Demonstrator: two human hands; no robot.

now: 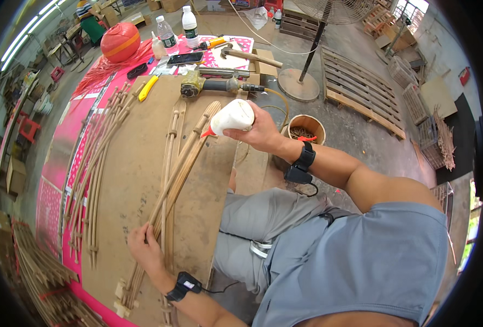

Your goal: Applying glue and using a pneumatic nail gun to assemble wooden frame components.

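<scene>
My right hand (262,129) is wrapped round a white glue bottle (236,116), tipped so its red nozzle (208,132) points down at the upper end of a bundle of thin wooden sticks (184,170). The nozzle looks to be touching the sticks or just above them. Lower down, my left hand (146,249) pinches the same bundle between thumb and fingers. The bundle slants across a brown board (127,163) and crosses over other jointed sticks (170,133). Beneath my left palm the sticks are partly hidden.
More jointed sticks (97,174) lie along the left. Beyond are a pneumatic tool (211,85) with a hose, a hammer (252,56), a yellow knife (149,88), bottles (189,27) and red twine (120,42). A bucket (307,128) and fan (298,83) stand on the right.
</scene>
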